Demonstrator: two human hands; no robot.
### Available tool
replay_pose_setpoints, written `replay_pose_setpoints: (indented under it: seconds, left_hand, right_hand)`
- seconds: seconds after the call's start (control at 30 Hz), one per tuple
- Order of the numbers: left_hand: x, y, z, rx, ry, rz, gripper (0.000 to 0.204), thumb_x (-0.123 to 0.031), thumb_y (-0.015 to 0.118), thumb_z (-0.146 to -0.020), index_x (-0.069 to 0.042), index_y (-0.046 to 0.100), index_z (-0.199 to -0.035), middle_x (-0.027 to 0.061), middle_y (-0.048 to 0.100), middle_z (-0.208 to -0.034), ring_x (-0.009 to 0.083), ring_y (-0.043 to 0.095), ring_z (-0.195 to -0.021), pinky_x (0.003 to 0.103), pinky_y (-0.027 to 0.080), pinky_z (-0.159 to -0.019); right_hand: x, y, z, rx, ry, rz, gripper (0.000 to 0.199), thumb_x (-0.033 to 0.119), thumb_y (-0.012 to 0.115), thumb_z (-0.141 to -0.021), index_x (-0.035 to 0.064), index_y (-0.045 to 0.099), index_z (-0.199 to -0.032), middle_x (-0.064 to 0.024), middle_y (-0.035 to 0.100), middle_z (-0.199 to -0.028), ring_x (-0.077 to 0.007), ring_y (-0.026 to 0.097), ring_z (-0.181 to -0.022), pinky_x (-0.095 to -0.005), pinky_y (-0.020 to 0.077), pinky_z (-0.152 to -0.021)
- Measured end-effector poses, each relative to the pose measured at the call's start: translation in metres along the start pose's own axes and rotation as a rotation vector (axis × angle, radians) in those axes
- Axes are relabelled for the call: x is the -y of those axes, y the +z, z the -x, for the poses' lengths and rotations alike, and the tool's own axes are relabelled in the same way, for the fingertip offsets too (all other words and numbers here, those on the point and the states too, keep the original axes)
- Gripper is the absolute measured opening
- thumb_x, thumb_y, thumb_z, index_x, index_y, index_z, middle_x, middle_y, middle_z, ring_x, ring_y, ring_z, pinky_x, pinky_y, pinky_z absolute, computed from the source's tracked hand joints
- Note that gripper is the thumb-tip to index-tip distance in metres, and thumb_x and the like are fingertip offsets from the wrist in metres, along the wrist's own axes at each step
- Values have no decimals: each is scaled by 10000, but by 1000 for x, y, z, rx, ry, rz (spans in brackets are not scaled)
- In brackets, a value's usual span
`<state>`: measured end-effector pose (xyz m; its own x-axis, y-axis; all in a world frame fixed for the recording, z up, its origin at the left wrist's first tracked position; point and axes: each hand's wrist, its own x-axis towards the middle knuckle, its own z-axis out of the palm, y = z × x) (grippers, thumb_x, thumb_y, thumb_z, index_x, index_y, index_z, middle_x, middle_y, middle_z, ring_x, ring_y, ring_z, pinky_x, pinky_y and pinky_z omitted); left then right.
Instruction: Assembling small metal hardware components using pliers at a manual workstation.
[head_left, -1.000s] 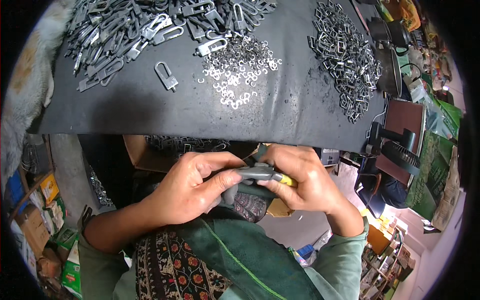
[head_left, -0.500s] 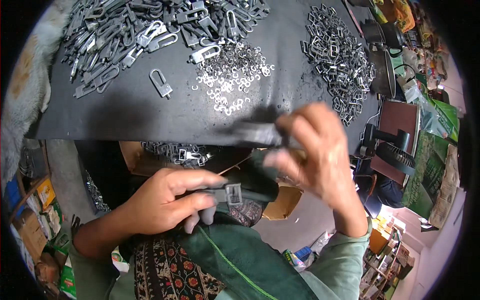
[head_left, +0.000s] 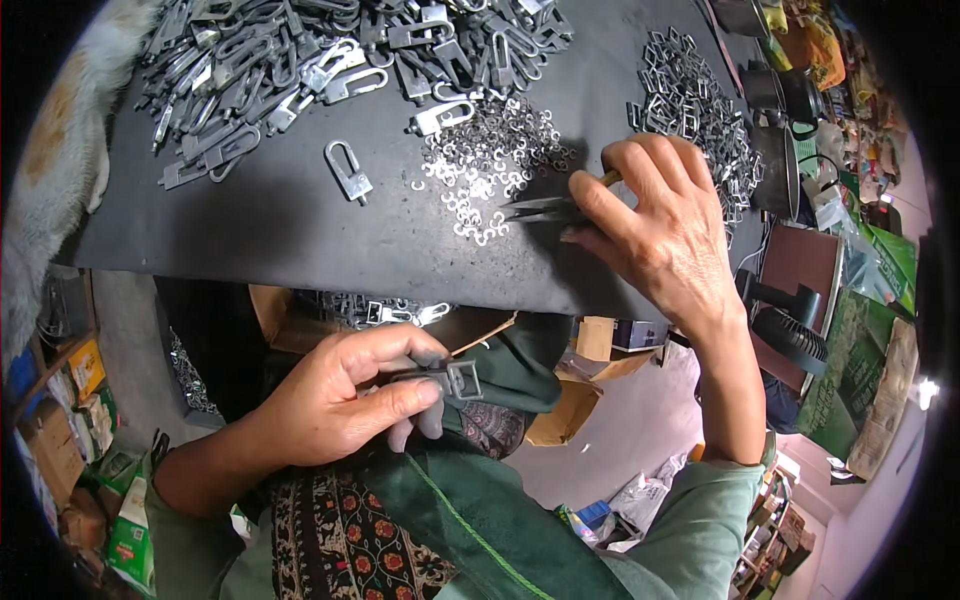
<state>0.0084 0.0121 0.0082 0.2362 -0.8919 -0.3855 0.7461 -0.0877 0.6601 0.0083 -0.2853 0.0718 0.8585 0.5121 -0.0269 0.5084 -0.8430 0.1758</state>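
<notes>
1. The left hand (head_left: 350,400) grasps a metal clasp (head_left: 449,381) on the near side of the worktop (head_left: 250,235).
2. The right hand (head_left: 662,220) grips pliers (head_left: 548,207), tips just beside small open rings (head_left: 487,160).
3. Metal loops (head_left: 280,65) lie far left, square buckles (head_left: 690,95) far right.

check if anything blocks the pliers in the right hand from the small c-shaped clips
Nothing visible does: the pliers, parted at the ends and held in the right hand, reach the right side of the C-shaped clips. Whether they touch one, I can't tell.
</notes>
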Motion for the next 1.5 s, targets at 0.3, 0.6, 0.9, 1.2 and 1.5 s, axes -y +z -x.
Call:
replay_pose_setpoints:
  seconds: [0.3, 0.6, 0.9, 1.2, 1.5]
  left_hand:
    - [-9, 0, 0, -55, 16, 51, 247, -102, 595, -973, 41, 585, -1174, 72, 663, -885, 80, 601, -694, 233, 484, -654]
    - [-6, -1, 1, -223, 248, -281, 217, -144, 656, -948, 5, 657, -1106, 4, 644, -867, 34, 564, -767, 208, 447, -659]
    - [-8, 15, -13, -333, 146, 173, 240, -143, 659, -942, -19, 636, -1146, -13, 608, -824, 38, 475, -648, 192, 331, -531]
    - [-2, 21, -20, -380, 229, 103, 203, -128, 624, -966, -15, 640, -1133, -28, 587, -806, 34, 460, -651, 192, 349, -552]
    - [-8, 19, -12, -416, 189, -87, 197, -132, 647, -946, 19, 654, -1072, 28, 613, -854, 78, 540, -724, 245, 429, -640]
  right_hand:
    - [-2, -7, -5, 147, 2, -60, 446, 251, 781, -674, 127, 589, -1058, -84, 544, -1006, -299, 554, -993, -439, 434, -895]
    - [-2, -12, -5, 74, -36, -72, 421, 294, 784, -672, 110, 606, -1007, -74, 545, -927, -275, 567, -885, -407, 457, -786]
    - [20, -36, -2, 19, -66, -289, 397, 393, 742, -707, 81, 623, -922, -66, 528, -806, -273, 550, -735, -390, 441, -644]
    - [29, -36, -3, 34, -55, -344, 393, 377, 741, -711, 65, 622, -919, -71, 527, -793, -278, 546, -720, -395, 439, -625]
    - [47, -36, 8, 96, 32, -358, 380, 348, 754, -712, 44, 617, -894, -77, 544, -773, -276, 561, -700, -394, 453, -617]
